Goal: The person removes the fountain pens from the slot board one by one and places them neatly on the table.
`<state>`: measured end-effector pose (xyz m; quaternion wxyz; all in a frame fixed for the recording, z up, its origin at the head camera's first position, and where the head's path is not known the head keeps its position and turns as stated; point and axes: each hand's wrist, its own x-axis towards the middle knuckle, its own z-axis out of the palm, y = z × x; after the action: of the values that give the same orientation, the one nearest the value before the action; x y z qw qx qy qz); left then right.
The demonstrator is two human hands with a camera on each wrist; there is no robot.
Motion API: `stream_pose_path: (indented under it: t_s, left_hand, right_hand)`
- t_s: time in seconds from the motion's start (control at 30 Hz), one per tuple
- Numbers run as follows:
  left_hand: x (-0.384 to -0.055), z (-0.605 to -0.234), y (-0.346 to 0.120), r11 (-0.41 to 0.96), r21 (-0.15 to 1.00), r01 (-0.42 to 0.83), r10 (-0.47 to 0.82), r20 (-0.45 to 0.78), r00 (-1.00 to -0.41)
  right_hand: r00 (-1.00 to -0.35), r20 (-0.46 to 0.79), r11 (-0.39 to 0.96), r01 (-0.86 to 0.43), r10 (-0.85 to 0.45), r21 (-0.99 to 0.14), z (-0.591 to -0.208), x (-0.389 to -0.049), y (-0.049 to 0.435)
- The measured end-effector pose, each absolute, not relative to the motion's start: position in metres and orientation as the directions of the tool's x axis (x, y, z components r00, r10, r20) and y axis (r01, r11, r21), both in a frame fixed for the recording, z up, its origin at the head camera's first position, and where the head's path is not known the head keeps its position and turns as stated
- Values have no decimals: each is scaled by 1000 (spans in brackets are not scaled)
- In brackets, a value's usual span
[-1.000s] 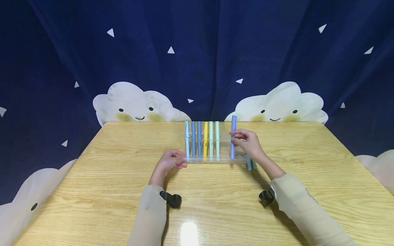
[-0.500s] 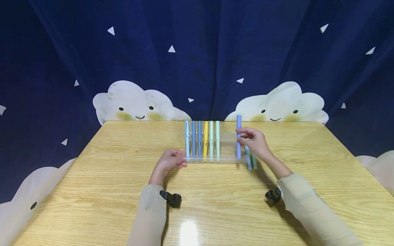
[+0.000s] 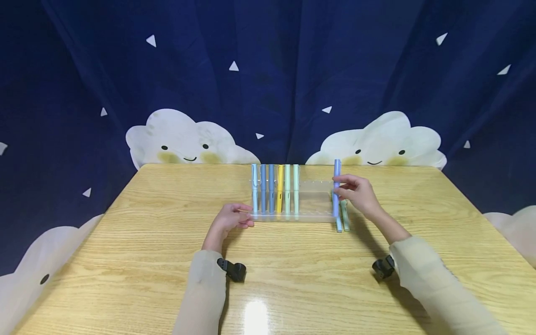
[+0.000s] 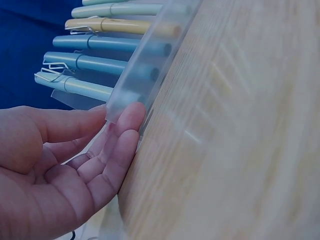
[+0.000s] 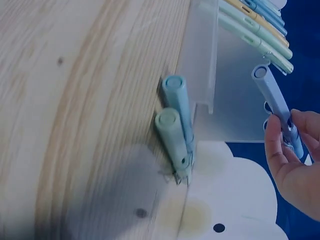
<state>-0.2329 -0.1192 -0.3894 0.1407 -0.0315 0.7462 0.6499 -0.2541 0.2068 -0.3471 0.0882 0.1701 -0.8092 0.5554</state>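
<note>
My right hand (image 3: pixel 358 193) pinches a periwinkle-blue pen (image 3: pixel 337 168) between thumb and fingers, holding it nearly upright at the right end of a clear pen rack (image 3: pixel 313 217). In the right wrist view that pen (image 5: pixel 272 92) is apart from the rack's front lip. My left hand (image 3: pixel 231 217) grips the rack's left front corner; in the left wrist view, the thumb is above the lip and fingers are below. Standing in the rack's left half are a pale-blue pen (image 3: pixel 254 186), two darker blue pens, a yellow pen (image 3: pixel 279 188) and two mint pens.
Beyond the rack's right end, a light-blue pen (image 5: pixel 175 89) and a mint-green pen (image 5: pixel 170 125) lie side by side on the wooden table (image 3: pixel 293 270). A dark blue curtain (image 3: pixel 268 83) with white clouds hangs behind the table's back edge.
My right hand has moved to the right with the periwinkle pen, from in front of the rack to its right end. The left hand has stayed on the rack's corner.
</note>
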Motion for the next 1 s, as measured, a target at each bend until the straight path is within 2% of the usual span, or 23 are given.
stream_pose_path:
  t_s: [0.43,1.0]
  left_hand:
    - [-233,-388,-120,150,963,-223,154,-245,-957]
    - [-233,-389,-119,162,960,-228,139,-251,-958]
  right_hand:
    - [-950,276,304,-308,-146,-901,-346,-254,228]
    - [-986,96,356,-138,-135,-924,-358,-260,249]
